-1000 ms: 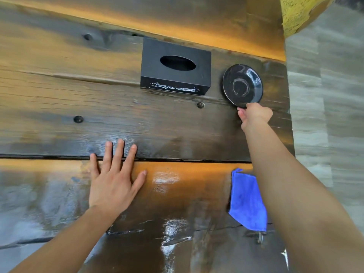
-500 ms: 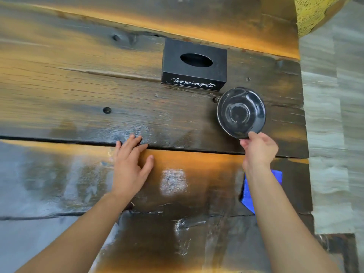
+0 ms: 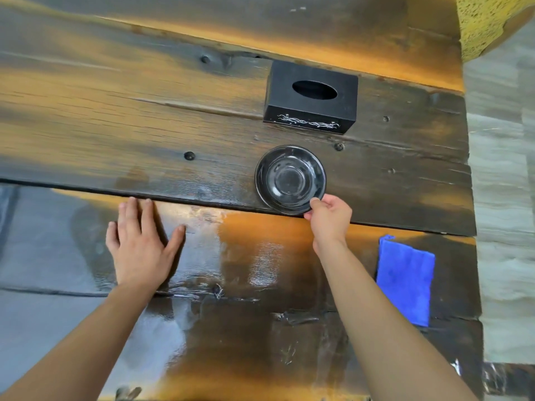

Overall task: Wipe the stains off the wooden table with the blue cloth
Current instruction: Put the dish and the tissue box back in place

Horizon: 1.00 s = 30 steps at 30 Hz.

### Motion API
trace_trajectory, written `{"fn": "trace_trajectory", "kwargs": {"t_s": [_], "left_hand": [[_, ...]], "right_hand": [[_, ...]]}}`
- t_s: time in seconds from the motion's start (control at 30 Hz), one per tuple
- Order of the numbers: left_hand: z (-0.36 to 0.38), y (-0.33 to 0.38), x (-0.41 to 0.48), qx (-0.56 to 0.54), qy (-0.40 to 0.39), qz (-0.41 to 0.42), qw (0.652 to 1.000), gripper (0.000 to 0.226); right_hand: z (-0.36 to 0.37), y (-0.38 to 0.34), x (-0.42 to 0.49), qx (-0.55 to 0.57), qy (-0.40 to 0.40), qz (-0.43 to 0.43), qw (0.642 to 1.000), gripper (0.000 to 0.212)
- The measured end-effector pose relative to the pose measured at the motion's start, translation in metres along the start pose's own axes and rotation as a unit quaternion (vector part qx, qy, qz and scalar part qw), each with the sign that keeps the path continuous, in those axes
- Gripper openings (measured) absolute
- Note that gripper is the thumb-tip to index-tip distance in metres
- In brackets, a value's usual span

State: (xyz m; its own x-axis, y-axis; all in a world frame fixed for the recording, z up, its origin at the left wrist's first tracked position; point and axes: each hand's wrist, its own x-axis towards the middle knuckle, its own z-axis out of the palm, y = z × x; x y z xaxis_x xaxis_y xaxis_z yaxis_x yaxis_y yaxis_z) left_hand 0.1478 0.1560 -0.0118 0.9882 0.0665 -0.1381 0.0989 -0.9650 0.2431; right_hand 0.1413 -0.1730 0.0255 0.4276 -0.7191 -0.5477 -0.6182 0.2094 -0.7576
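The dark wooden table (image 3: pixel 86 125) fills the view, its near planks glossy and wet-looking. A folded blue cloth (image 3: pixel 405 280) lies flat near the table's right edge, untouched, to the right of my right forearm. My right hand (image 3: pixel 330 219) pinches the near rim of a black saucer (image 3: pixel 290 179) that sits on the table in front of a black tissue box (image 3: pixel 311 96). My left hand (image 3: pixel 142 247) rests palm down on the near plank with its fingers spread, holding nothing.
The table's right edge runs down the right side, with grey floor (image 3: pixel 503 198) beyond it. A yellow object (image 3: pixel 486 21) shows at the top right corner. Dark gaps run between the planks.
My right hand has drawn the black saucer from beside the tissue box's right end toward me and leftward, to in front of the box. The blue cloth has stayed in place.
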Motion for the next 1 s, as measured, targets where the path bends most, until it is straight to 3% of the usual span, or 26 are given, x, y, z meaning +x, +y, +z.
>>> {"fn": "trace_trajectory", "kwargs": {"t_s": [0.17, 0.33, 0.47, 0.63, 0.73, 0.83, 0.9, 1.0], "left_hand": [[-0.001, 0.002, 0.000, 0.018, -0.007, 0.001, 1.000, 0.087], [-0.003, 0.004, -0.001, 0.028, -0.013, 0.003, 1.000, 0.087], [-0.003, 0.004, 0.001, 0.033, -0.015, 0.004, 0.999, 0.088], [-0.002, 0.005, 0.001, 0.033, -0.010, 0.003, 0.999, 0.087], [-0.002, 0.005, 0.002, 0.036, -0.011, 0.004, 0.999, 0.087], [-0.001, 0.004, 0.003, 0.039, -0.011, 0.002, 0.999, 0.086], [0.000, 0.003, 0.004, 0.041, -0.009, 0.003, 0.999, 0.086], [0.001, 0.003, 0.004, 0.044, -0.009, 0.002, 0.999, 0.086]], "right_hand": [[0.001, -0.004, 0.003, -0.038, 0.004, -0.004, 0.999, 0.020], [-0.006, -0.010, 0.009, -0.136, -0.007, -0.027, 0.990, 0.007], [-0.012, -0.040, 0.029, -0.191, 0.060, -0.114, 0.973, 0.042], [0.001, -0.118, 0.082, -0.190, 0.087, -0.187, 0.960, 0.064], [0.017, -0.156, 0.110, -0.188, 0.033, -0.151, 0.970, 0.079], [0.030, -0.173, 0.125, -0.210, -0.016, -0.118, 0.970, 0.070], [0.038, -0.176, 0.133, -0.210, -0.013, -0.106, 0.972, 0.061], [0.045, -0.179, 0.142, -0.214, 0.031, -0.094, 0.972, 0.066]]}}
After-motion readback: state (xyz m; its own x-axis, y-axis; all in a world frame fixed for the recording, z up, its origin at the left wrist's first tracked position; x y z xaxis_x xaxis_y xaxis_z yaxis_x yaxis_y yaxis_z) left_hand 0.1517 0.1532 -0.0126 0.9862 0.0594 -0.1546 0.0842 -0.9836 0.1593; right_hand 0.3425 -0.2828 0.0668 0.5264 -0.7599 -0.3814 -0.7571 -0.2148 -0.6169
